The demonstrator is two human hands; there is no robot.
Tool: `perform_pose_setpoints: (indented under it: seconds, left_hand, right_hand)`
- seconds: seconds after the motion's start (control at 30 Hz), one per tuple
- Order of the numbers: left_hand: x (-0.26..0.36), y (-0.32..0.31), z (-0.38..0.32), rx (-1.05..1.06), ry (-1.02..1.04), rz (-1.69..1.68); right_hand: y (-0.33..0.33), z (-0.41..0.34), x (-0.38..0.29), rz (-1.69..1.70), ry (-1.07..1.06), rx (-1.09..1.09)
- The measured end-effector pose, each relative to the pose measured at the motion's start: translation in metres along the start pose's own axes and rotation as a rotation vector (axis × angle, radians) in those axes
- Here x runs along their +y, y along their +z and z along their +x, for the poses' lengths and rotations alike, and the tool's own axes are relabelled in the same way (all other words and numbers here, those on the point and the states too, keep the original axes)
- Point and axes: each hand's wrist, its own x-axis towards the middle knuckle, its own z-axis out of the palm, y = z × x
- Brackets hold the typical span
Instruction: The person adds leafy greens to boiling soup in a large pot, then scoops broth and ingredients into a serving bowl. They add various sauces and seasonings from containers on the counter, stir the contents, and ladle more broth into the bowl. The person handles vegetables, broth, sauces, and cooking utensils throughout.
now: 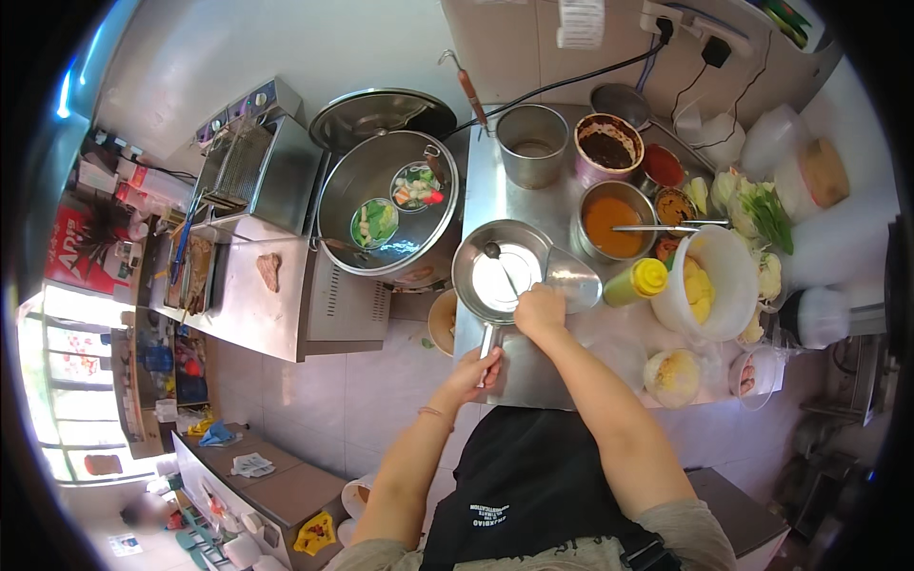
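My left hand (478, 372) grips the handle of a steel saucepan (464, 282), which stands at the left edge of the steel table (515, 360). Closed around the handle of a small ladle or spoon (493, 250), my right hand (540, 312) is over the pan's right rim; the dark round end lies inside the pan. The pan's inside looks pale and bright; its contents cannot be told. A clear scoop-like vessel (577, 280) lies against the pan's right side. Just beyond my right hand are a squeeze bottle (638, 281) with a yellow cap and a steel pot of orange sauce (613, 223).
Left of the table, a large pot (335, 185) holds two strainer baskets of food (375, 223). A fryer (282, 171) stands farther left. Behind the pan is an empty-looking steel pot (532, 146). A white tub (721, 285) and leafy vegetables (764, 210) stand on the right.
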Motion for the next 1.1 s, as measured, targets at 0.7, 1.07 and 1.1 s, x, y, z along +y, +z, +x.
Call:
perform_pose_setpoints:
  seconds: [0.7, 1.07, 1.1]
  left_hand:
    - [0.097, -0.018, -0.174, 0.355, 0.291, 0.086]
    - [0.123, 0.042, -0.177, -0.176, -0.337, 0.275]
    - [0.123, 0.046, -0.176, -0.178, -0.357, 0.318]
  right_hand:
    - [-0.207, -0.219, 0.15, 0.548, 0.508, 0.775]
    - [-0.128, -0.364, 0.125, 0.051, 0.88, 0.163]
    - [-0.116, -0.357, 0.127, -0.016, 0.89, 0.068]
